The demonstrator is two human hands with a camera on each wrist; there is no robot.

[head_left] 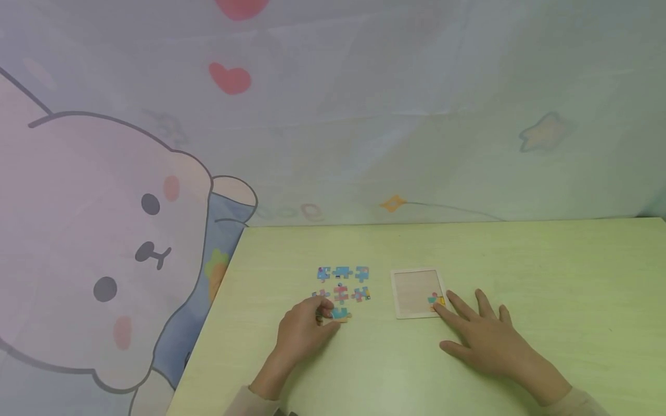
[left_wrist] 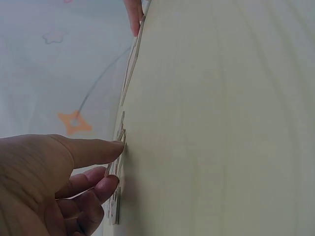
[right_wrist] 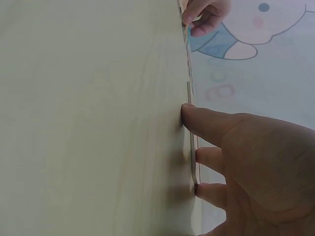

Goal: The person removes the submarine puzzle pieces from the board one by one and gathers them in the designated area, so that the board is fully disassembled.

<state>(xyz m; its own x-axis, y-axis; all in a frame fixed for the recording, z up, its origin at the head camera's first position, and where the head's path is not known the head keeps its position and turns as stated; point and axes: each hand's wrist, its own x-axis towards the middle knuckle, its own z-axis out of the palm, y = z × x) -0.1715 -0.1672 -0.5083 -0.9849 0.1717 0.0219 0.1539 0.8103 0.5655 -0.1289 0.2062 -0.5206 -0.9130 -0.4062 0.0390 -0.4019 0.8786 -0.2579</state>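
Observation:
My left hand (head_left: 304, 329) is at the near end of a group of jigsaw pieces, thumb and curled index finger pinching the edge of a teal and yellow puzzle piece (head_left: 340, 314). In the left wrist view the left thumb (left_wrist: 106, 150) and fingertips lie close to the edge-on pieces. A shallow square puzzle tray (head_left: 413, 286) with a pale wooden rim lies right of the group. In its near right corner sits a teal, red and yellow corner piece (head_left: 433, 299). My right hand (head_left: 489, 341) spreads its fingers there, index fingertip touching that piece.
Blue puzzle pieces (head_left: 342, 271) form the far row; pink and blue pieces (head_left: 340, 293) lie in the row before it, one partly behind the left hand. The pale yellow-green table (head_left: 546, 271) ends at a printed curtain (head_left: 390, 115) with a large bear at left.

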